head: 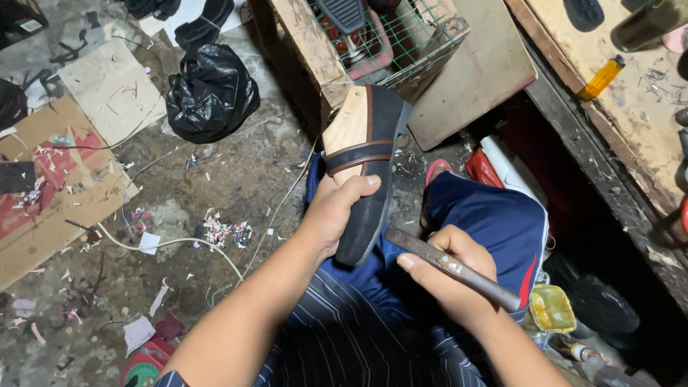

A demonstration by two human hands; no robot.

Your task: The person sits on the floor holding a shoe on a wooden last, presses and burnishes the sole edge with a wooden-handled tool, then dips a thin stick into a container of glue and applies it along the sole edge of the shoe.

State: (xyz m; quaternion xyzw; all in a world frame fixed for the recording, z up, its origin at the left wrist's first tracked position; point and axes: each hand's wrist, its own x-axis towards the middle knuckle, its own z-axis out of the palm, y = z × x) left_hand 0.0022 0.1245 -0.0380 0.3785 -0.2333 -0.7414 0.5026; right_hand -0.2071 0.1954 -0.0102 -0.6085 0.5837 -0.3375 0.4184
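My left hand grips a black sandal mounted on a wooden shoe last, thumb across the sole edge. The sandal has a black strap with brown trim and points away from me, toe up. My right hand is closed around a dark metal tool handle that lies diagonally, its upper end touching the heel end of the sandal. Both hands sit above my lap in blue shorts.
A wire-mesh crate on a wooden frame stands ahead. A black plastic bag, cardboard sheets and paper scraps litter the floor at left. A workbench with an orange lighter runs along the right.
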